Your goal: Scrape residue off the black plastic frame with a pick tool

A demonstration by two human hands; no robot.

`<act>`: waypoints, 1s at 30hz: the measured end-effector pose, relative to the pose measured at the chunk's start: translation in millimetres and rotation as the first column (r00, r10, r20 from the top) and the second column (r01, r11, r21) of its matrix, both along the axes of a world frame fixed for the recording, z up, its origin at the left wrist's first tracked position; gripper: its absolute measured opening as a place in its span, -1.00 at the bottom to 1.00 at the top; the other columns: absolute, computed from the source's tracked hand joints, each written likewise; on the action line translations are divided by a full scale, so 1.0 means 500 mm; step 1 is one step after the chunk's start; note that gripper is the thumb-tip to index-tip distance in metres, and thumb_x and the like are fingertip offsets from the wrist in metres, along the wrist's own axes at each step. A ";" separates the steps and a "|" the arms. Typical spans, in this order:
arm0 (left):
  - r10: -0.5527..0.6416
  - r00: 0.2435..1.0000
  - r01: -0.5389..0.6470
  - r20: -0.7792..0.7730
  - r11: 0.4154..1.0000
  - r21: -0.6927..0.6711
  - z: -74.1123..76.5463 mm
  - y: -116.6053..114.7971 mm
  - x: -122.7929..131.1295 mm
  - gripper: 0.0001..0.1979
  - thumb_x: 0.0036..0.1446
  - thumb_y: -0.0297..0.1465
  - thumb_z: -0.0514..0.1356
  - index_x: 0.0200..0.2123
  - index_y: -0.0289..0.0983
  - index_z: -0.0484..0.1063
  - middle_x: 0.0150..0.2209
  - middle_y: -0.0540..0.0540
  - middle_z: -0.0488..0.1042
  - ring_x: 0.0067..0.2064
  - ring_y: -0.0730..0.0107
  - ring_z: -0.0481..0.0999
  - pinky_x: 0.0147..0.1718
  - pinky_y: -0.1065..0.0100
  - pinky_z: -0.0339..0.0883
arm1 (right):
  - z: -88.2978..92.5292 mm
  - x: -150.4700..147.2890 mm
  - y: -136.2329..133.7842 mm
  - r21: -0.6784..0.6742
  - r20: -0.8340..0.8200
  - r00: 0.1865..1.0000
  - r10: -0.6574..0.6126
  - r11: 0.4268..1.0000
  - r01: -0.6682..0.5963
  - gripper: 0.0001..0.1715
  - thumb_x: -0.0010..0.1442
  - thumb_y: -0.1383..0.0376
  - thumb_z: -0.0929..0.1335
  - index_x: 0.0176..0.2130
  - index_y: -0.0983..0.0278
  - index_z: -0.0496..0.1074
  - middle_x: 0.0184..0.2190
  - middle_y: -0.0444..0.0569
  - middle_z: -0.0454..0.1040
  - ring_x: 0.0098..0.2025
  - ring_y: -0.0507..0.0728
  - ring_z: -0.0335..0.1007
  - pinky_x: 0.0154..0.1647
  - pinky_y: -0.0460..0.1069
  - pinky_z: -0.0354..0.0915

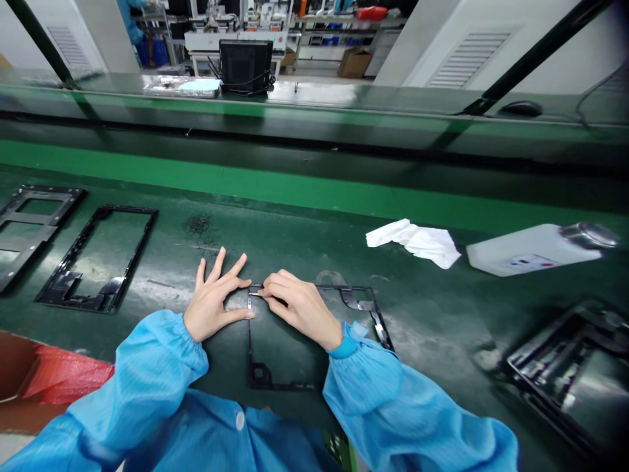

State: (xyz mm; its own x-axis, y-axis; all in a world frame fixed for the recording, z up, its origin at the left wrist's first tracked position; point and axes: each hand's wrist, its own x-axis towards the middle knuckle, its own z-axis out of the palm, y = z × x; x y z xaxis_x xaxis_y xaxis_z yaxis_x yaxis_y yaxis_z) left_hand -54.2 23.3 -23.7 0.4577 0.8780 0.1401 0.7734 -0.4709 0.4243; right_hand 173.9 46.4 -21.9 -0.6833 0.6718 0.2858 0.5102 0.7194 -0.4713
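A thin black rectangular frame lies flat on the green bench in front of me. My left hand is spread, with its thumb and index fingertips resting at the frame's upper left edge. Pinched in the fingers of my right hand is a thin metal tool. Its tip points left at that same edge, between my left thumb and index finger. The rest of the tool is hidden in my hand, so its exact kind is unclear. My right hand and sleeve cover part of the frame.
Another black frame and a wider slotted panel lie left. Black scraps sit beyond my left hand. Crumpled white tissue, a white bottle and stacked black frames are rightward. A box with red wrap stands lower left.
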 end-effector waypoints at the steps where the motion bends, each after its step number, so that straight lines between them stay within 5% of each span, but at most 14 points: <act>1: 0.000 1.000 0.000 -0.002 1.000 -0.002 0.000 0.000 0.000 -0.49 0.11 0.01 0.23 0.03 -0.14 0.40 0.35 -0.10 0.03 0.40 0.00 -0.35 0.25 -0.24 -0.51 | 0.001 0.000 0.000 -0.002 -0.003 1.000 0.002 1.000 -0.002 -0.82 0.31 0.42 0.22 -0.25 0.26 0.39 -0.29 -0.05 0.42 -0.22 0.09 0.27 -0.29 -0.06 0.21; 8: -0.009 1.000 0.009 -0.010 1.000 0.003 -0.004 0.001 -0.002 -0.48 0.12 0.02 0.21 0.05 -0.15 0.38 0.35 -0.10 0.02 0.40 0.00 -0.37 0.24 -0.25 -0.52 | 0.002 -0.006 -0.005 0.051 0.028 0.997 -0.065 0.997 0.064 -0.81 0.35 0.40 0.20 -0.21 0.27 0.38 -0.24 -0.01 0.41 -0.19 0.11 0.29 -0.28 -0.05 0.23; 30: -0.004 1.000 0.003 -0.022 1.000 -0.007 0.003 0.000 0.001 -0.49 0.13 0.01 0.21 0.04 -0.15 0.38 0.35 -0.10 0.03 0.40 0.01 -0.37 0.24 -0.25 -0.50 | -0.003 -0.004 -0.001 0.073 0.069 0.997 0.024 0.997 -0.029 -0.80 0.34 0.43 0.20 -0.20 0.27 0.39 -0.25 -0.02 0.42 -0.20 0.10 0.25 -0.28 -0.06 0.21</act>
